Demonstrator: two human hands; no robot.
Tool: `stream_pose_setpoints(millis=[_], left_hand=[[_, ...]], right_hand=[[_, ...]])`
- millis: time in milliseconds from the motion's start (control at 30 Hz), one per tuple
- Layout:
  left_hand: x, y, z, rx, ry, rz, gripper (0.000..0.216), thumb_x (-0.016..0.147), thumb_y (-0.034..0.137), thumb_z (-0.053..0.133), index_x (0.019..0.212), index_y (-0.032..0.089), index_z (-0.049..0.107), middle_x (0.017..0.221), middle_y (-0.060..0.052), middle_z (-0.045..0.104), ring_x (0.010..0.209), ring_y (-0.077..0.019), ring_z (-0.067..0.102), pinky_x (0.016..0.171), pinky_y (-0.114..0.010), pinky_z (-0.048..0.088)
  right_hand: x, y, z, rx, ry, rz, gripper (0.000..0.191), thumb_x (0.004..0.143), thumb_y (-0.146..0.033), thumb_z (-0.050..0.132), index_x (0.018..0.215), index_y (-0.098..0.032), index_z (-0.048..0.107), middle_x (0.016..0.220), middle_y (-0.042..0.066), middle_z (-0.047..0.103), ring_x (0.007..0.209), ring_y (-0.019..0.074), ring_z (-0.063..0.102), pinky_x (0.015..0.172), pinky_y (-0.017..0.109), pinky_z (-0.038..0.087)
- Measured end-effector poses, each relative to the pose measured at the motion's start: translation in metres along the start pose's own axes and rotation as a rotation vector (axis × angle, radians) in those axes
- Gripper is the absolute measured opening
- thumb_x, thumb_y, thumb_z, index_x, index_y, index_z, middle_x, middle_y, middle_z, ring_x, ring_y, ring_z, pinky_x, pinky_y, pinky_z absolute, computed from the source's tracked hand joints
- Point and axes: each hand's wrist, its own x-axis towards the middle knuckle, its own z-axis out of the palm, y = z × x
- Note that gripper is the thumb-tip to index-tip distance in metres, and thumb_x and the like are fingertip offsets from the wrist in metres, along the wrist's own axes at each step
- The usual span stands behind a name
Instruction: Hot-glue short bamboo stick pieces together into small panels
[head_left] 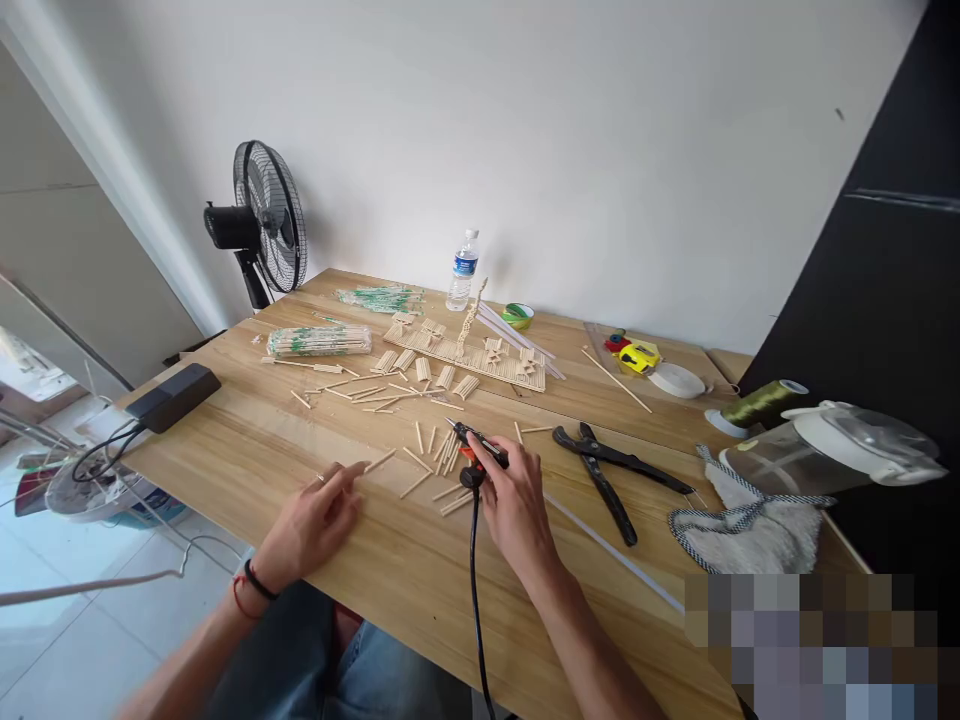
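My left hand (328,510) is closed near the front edge of the wooden table, with a short wooden stick (381,460) pinched at its fingertips. My right hand (517,500) grips a black hot glue gun (484,447) with an orange trigger; its nozzle points up and left, and a black cord hangs from it over the table edge. Under and around the nozzle lie several loose short sticks (417,484). Behind them stands a model (480,360) built of sticks, a long flat base with small pieces and a thin upright column. Small stick panels (445,377) lie in front of it.
Bundled sticks (319,341), a water bottle (463,270) and a green bowl (517,315) stand toward the back. On the right are black cutters (600,470), a yellow tape measure (639,357), a thread spool (761,407), a cloth (765,530) and a plastic jug (810,455). A black box (174,395) sits left.
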Motion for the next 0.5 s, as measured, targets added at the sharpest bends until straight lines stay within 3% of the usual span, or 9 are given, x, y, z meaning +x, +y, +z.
stream_pose_setpoints(millis=[100,167,300,400,500], left_hand=[[-0.003,0.002,0.004,0.137,0.007,0.115,0.043,0.104,0.018,0.044,0.145,0.024,0.051,0.109,-0.008,0.070,0.084,-0.0196,0.069,0.077,-0.032,0.053],[-0.005,0.003,0.006,0.212,-0.013,0.177,0.042,0.102,0.014,0.045,0.142,0.025,0.055,0.102,-0.007,0.069,0.086,-0.0226,0.068,0.078,-0.035,0.053],[-0.004,0.007,0.006,0.288,-0.081,0.194,0.033,0.102,0.015,0.046,0.132,0.020,0.059,0.096,-0.008,0.067,0.082,-0.0247,0.063,0.075,-0.038,0.050],[-0.002,0.008,0.004,0.295,-0.137,0.234,0.030,0.101,0.016,0.049,0.129,0.017,0.060,0.097,-0.010,0.068,0.081,-0.0256,0.060,0.073,-0.040,0.047],[0.001,0.007,0.005,0.274,-0.147,0.265,0.026,0.101,0.017,0.052,0.126,0.016,0.060,0.100,-0.009,0.068,0.081,-0.0247,0.059,0.072,-0.041,0.045]], right_hand=[[-0.001,-0.001,0.003,0.063,-0.007,-0.002,0.075,0.084,0.009,0.042,0.149,-0.025,0.055,0.123,0.014,0.056,0.113,0.0329,0.055,0.096,0.055,0.054],[0.001,-0.003,0.000,0.084,0.030,0.029,0.072,0.082,0.010,0.040,0.143,-0.025,0.057,0.116,0.012,0.058,0.112,0.0322,0.057,0.094,0.053,0.055],[0.005,-0.019,-0.008,0.099,0.098,0.030,0.042,0.095,-0.002,0.045,0.127,-0.023,0.061,0.110,0.012,0.063,0.104,0.0314,0.060,0.085,0.050,0.055],[0.006,-0.044,-0.009,0.135,-0.041,-0.027,0.028,0.104,-0.016,0.051,0.129,-0.022,0.059,0.114,0.013,0.065,0.109,0.0309,0.061,0.088,0.049,0.056],[0.007,-0.067,-0.002,0.107,-0.233,-0.057,0.037,0.104,-0.029,0.058,0.140,-0.022,0.054,0.126,0.015,0.066,0.116,0.0327,0.062,0.093,0.052,0.056]])
